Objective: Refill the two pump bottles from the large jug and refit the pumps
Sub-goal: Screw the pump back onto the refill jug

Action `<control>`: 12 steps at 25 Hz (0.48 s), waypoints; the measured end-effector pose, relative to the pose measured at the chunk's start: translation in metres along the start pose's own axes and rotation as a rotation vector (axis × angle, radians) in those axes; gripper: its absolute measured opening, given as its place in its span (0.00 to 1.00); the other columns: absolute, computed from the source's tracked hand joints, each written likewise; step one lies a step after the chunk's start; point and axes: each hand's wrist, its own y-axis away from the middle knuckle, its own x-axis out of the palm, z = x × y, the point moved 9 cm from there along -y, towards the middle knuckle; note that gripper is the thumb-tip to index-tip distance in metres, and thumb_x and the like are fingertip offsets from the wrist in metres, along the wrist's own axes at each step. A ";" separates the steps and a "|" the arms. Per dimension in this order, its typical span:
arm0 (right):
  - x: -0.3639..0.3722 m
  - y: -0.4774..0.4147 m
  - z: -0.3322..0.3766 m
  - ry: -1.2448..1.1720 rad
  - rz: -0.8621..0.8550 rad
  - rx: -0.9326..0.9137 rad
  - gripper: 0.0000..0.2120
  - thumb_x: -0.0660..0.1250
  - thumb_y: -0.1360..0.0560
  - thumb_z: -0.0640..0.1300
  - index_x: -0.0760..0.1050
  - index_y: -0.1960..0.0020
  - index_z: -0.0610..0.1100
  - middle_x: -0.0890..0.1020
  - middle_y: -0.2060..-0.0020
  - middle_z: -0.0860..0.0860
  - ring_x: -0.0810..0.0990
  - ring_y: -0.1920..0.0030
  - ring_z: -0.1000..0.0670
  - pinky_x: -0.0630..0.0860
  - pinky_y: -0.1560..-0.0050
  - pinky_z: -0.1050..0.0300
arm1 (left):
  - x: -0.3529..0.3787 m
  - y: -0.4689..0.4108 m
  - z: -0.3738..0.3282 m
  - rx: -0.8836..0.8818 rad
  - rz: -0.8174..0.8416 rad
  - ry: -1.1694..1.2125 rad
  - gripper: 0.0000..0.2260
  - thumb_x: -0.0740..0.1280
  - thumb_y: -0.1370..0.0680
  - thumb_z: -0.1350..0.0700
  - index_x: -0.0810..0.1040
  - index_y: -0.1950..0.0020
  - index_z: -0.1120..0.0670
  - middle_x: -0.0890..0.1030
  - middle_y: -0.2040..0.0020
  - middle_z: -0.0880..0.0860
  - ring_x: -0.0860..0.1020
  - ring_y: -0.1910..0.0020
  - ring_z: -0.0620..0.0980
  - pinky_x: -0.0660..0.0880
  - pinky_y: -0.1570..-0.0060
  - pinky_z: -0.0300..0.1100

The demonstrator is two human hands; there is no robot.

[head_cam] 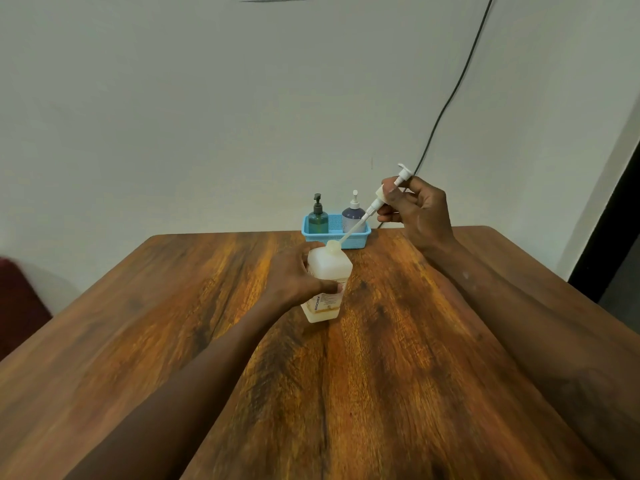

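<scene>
Two bare forearms reach across a wooden table toward a white jug standing near the table's middle, its label facing the camera and a shallow layer of amber liquid showing at its base. The left hand wraps the jug from its left side, fingers closed around the body and the thumb pressed across the label. Up and to the right of the jug, the right hand is raised clear of the table, its fingers pinched on the collar of a white pump that is tilted, head high and away from the jug. The pump's dip tube slants down to the jug's open neck, where its tip meets the mouth. Just behind the jug, at the table's far edge against the wall, a blue basket holds two upright pump bottles side by side: a green bottle with a dark pump on the left, a purple bottle with a white pump on the right. A dark cable runs up the wall behind the right hand.
</scene>
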 end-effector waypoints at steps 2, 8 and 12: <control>0.012 0.003 -0.004 0.042 0.079 0.034 0.13 0.71 0.21 0.49 0.81 0.40 0.42 0.88 0.53 0.48 0.87 0.53 0.48 0.85 0.50 0.44 | 0.001 0.001 -0.010 0.033 0.002 0.037 0.41 0.85 0.37 0.46 0.75 0.26 0.50 0.83 0.35 0.51 0.82 0.42 0.48 0.81 0.53 0.37; 0.035 0.009 -0.002 0.246 0.139 -0.073 0.15 0.71 0.22 0.53 0.84 0.39 0.46 0.87 0.47 0.52 0.86 0.47 0.54 0.83 0.43 0.46 | -0.008 0.004 -0.044 0.109 -0.067 0.179 0.37 0.84 0.36 0.41 0.78 0.30 0.49 0.84 0.39 0.46 0.84 0.45 0.46 0.85 0.51 0.43; 0.045 0.013 -0.005 0.259 0.196 -0.087 0.17 0.72 0.22 0.51 0.82 0.36 0.44 0.86 0.44 0.51 0.85 0.47 0.55 0.84 0.45 0.50 | -0.013 0.001 -0.060 0.138 -0.091 0.240 0.36 0.85 0.36 0.44 0.79 0.31 0.50 0.83 0.41 0.46 0.83 0.46 0.46 0.83 0.52 0.38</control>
